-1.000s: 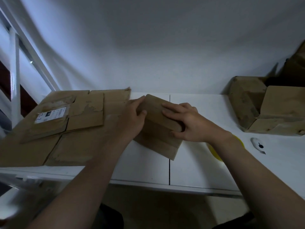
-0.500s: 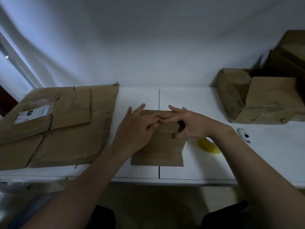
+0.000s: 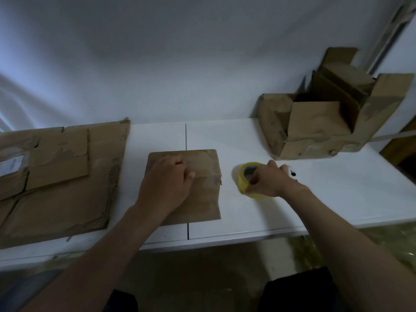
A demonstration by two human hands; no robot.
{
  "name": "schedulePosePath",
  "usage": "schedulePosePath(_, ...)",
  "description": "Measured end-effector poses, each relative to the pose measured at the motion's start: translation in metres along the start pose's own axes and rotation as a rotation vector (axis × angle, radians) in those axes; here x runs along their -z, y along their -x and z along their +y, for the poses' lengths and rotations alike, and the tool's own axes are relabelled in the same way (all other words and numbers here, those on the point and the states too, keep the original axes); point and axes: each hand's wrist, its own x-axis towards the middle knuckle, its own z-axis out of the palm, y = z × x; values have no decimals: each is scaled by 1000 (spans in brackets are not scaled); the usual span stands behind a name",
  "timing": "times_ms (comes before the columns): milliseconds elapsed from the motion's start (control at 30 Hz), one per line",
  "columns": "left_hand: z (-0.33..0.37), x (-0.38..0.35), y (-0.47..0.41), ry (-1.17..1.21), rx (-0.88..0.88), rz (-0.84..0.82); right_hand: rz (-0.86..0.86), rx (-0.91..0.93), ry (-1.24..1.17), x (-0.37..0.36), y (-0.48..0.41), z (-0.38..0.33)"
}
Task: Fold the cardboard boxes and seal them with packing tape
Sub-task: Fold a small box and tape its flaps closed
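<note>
**Left hand pins the flaps, right hand grabs the tape: how I'd do the seal**

Left hand (image 3: 167, 179) lies palm-down on top of the small box (image 3: 202, 199). Its fingers are loosely bent over the flap seam, pressing rather than gripping anything. That box sits mid-bench, close to the near edge. Just right of the box, the right hand (image 3: 269, 182) is curled round the yellow tape roll (image 3: 246, 176), pinching it from the near side. The roll rests on the bench (image 3: 315, 206).

My take is to leave that left palm where it is until the first bit of tape is stuck down, or the flaps could spring up. I'd find the tape's free end first (can't see it from here). Then anchor it on a side wall of the box, pull it across along the seam and smooth it down.

Left of the box lies a stack of flattened cardboard (image 3: 67, 188), presumably next in line. Further back, right of the box against the wall, sit some folded boxes (image 3: 315, 131) with their flaps open.
</note>
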Motion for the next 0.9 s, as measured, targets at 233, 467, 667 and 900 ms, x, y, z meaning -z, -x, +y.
schedulePosePath(233, 13, 9, -1, 401, 175, 132, 390, -41, -1025, 30, 11, -15)
schedulePosePath(467, 19, 11, -3, 563, 164, 75, 356, 168, -1455, 67, 37, -82)
schedulePosePath(667, 16, 14, -9, 455, 168, 171, 304, 270, -1102, 67, 35, -114)
schedulePosePath(900, 0, 20, -14, 502, 138, 86, 498, 547, -749, 61, 11, -93)
